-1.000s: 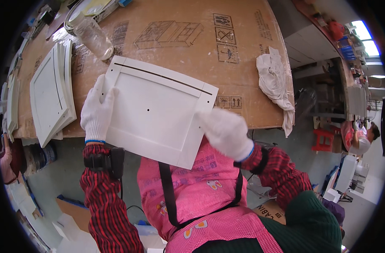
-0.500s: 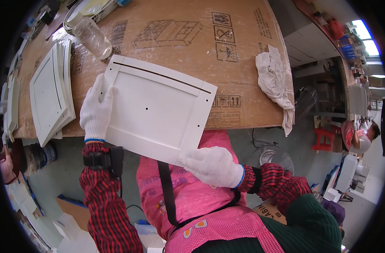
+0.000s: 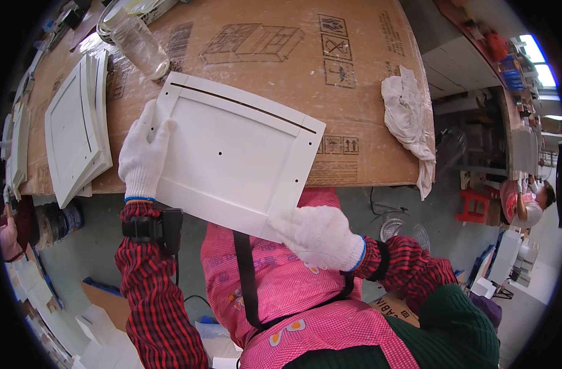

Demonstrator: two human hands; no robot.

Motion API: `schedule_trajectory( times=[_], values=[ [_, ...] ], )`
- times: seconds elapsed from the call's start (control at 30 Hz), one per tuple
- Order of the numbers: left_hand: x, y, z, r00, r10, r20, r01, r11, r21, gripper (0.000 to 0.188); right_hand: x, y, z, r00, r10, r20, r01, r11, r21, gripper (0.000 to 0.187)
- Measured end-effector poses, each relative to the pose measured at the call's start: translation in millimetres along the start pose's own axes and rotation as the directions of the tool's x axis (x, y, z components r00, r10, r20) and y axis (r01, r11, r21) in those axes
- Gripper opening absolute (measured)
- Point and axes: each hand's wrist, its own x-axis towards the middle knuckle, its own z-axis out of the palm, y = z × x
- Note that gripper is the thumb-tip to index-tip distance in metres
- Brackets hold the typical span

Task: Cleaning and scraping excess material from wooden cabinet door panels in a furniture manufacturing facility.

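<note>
A white framed panel [image 3: 231,178] with a long dark slot along its far edge and several small holes lies tilted over the table's near edge. My left hand [image 3: 144,150], in a white knit glove, grips its left edge, the thumb on the top face and the other fingers partly hidden. At the near right corner, my gloved right hand [image 3: 321,238] is closed on the panel's edge; its fingertips are hard to make out against the white surface. To the left, several similar white panels [image 3: 75,132] lie stacked on the table.
Brown printed cardboard [image 3: 367,123] covers the table. A clear jar [image 3: 139,49] rests tilted beyond the panel. A crumpled white cloth [image 3: 407,117] hangs over the right edge. On the floor are a fan [image 3: 404,230] and a red stool [image 3: 473,205]; another person [image 3: 530,200] sits far right.
The view has shifted slightly. Both hands still hold the panel in nearly the same place, and my right hand has turned a little at the corner.
</note>
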Motion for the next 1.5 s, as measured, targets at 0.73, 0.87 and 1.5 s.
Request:
schedule_trajectory(
  times=[0.73, 0.87, 1.5],
  values=[
    [3, -16, 12, 0.991, 0.086, -0.098, -0.082, 0.996, 0.044, 0.065, -1, -9, 3, 1.000, 0.006, -0.010, -0.007, 0.999, -0.034, 0.021],
    [2, -17, 11, 0.995, 0.058, -0.076, -0.057, 0.998, 0.013, 0.064, -1, -4, 1, 0.997, 0.059, -0.049, -0.055, 0.995, 0.086, 0.022],
    [1, -10, 11, 0.999, 0.025, -0.033, -0.025, 1.000, -0.016, 0.064, 0, -6, 4, 0.997, 0.040, -0.068, -0.043, 0.998, -0.039, 0.024]
  ],
)
